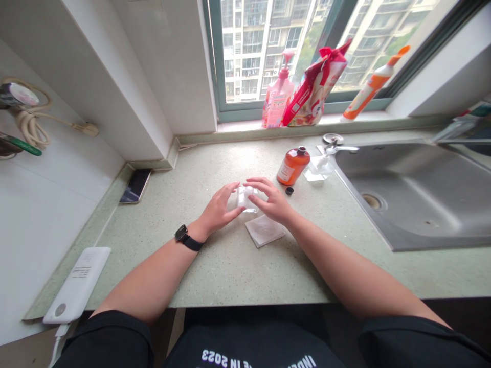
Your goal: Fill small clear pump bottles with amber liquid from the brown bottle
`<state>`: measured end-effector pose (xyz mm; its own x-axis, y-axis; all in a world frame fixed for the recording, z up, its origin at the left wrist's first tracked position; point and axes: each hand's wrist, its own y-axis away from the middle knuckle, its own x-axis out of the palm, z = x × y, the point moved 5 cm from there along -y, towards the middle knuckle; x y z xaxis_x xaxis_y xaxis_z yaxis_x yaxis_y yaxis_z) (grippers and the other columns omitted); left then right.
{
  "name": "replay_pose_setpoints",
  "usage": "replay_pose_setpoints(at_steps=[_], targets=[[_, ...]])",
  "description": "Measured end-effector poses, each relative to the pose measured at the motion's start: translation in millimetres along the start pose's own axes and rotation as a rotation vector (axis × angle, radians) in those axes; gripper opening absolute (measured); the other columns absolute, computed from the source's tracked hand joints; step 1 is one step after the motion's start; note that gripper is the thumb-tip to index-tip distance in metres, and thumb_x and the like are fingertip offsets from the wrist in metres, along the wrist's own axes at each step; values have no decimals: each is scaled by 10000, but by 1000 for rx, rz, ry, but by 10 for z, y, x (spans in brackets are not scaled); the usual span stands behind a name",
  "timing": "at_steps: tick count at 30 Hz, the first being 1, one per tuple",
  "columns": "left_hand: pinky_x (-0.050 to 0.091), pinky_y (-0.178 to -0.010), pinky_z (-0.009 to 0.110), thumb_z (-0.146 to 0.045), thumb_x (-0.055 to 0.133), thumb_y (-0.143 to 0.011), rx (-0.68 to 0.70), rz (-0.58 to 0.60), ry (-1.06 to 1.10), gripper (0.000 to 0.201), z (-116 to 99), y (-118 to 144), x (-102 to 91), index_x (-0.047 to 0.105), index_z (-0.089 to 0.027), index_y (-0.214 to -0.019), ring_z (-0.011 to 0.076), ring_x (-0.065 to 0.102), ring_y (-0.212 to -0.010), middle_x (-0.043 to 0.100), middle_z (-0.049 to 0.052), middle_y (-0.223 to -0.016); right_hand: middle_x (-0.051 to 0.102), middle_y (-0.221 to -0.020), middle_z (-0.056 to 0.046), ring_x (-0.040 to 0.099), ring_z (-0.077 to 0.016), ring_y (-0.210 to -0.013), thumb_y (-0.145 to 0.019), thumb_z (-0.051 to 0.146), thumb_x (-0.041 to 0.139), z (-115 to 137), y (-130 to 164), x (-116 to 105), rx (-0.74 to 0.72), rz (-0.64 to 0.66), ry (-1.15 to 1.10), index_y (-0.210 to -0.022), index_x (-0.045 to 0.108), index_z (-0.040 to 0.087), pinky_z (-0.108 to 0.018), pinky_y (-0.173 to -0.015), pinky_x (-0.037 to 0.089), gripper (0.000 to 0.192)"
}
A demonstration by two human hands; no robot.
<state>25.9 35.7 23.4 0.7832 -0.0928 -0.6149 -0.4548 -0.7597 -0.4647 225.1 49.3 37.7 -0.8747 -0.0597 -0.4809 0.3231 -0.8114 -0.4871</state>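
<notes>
A clear, square-sided container (242,203) stands on the counter between my two hands, with something whitish at its top; my fingers partly cover it. My left hand (221,207) curves round its left side, thumb at the front and fingers at the back. My right hand (270,200) grips from the right, its thumb across the container's near upper part. Just in front lies a folded white tissue (264,231). An orange bottle (293,166) without a cap stands beyond my right hand, and a small black cap (289,190) sits beside it.
A white pump head (321,162) lies on something white by the steel sink (418,199). On the left are a phone (136,186) and a white power bank (79,283) with a cable. A pink pump bottle (276,99), red bag (316,89) and orange-white bottle (370,92) line the windowsill.
</notes>
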Motion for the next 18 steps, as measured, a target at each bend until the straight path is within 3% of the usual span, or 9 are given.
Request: replay_pose_setpoints(at_steps=[18], targets=[[542, -1112, 506, -407, 805, -947, -21, -40, -15, 690, -44, -29, -29, 498, -247, -1543, 279, 708, -1160, 642, 140, -1437, 786, -1202, -79, 727, -281, -1170, -922, 308, 777, 66, 5, 0, 44, -124, 68, -1037, 802, 272, -517, -1079, 561, 123]])
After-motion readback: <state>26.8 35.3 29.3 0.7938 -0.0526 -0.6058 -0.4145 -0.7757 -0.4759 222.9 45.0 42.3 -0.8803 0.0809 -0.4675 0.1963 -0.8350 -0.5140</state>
